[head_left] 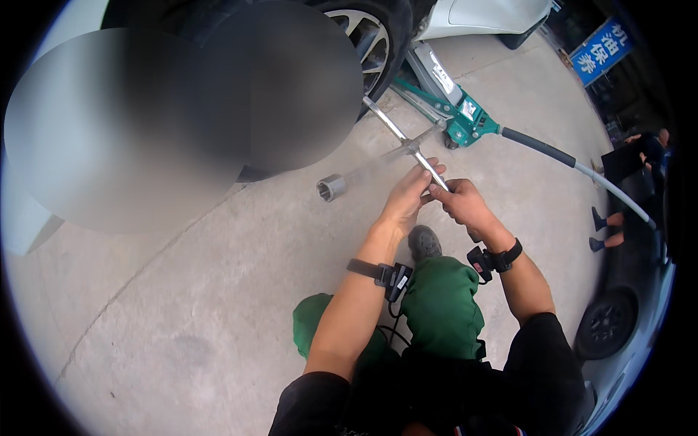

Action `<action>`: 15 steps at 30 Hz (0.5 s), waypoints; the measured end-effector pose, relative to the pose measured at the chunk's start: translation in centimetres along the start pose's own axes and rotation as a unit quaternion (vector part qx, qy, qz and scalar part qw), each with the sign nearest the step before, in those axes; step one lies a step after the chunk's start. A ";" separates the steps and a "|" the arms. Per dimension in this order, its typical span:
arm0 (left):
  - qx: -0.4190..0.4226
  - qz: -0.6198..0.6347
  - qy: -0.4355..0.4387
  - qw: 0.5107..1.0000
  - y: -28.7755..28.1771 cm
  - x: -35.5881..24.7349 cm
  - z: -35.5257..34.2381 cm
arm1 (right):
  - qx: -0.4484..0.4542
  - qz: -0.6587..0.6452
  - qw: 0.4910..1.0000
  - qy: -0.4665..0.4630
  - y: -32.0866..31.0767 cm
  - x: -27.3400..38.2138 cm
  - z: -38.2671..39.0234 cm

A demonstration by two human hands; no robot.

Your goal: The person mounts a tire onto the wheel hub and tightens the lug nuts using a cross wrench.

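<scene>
The stiff, likely heavy cross wrench (413,144) is best held near-end: cupped by half-curled left hand (407,196), gripped by closed right hand (467,206)

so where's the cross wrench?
Head view, above and right of centre: cross wrench with left hand and right hand at its near end, far end by the wheel, jack beyond to the right.

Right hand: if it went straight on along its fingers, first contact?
The cross wrench's near bar, right at the fingertips of the right hand; just beyond it, probably the left hand. Depth between the two hands is hard to judge here.
</scene>
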State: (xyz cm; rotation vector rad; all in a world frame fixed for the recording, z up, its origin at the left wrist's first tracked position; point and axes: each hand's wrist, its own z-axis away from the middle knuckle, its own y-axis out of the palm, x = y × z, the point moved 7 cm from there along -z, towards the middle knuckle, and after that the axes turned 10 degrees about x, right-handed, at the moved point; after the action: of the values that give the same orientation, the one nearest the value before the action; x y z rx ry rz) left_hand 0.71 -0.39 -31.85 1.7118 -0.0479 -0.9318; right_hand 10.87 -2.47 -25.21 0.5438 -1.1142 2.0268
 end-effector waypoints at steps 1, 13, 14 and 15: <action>-0.002 0.010 0.009 1.000 0.0 -0.1 0.0 | 0.011 -0.008 1.000 0.008 0.0 0.2 0.2; -0.055 0.025 0.052 0.997 0.9 -1.6 -0.9 | -0.169 0.336 0.921 -0.102 -1.8 1.3 7.1; -0.057 0.021 0.049 0.997 0.9 -1.4 -1.0 | -0.125 0.243 0.957 -0.092 -2.1 0.0 6.4; -0.051 0.042 0.054 0.996 1.0 -1.4 -0.9 | -0.074 0.147 0.983 -0.085 -1.9 -1.1 5.6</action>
State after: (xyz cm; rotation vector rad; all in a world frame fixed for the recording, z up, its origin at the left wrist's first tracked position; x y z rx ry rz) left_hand 0.71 0.61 -30.21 1.6500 -0.0007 -0.7658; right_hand 13.04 -7.01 -21.95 0.5084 -1.5108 2.1520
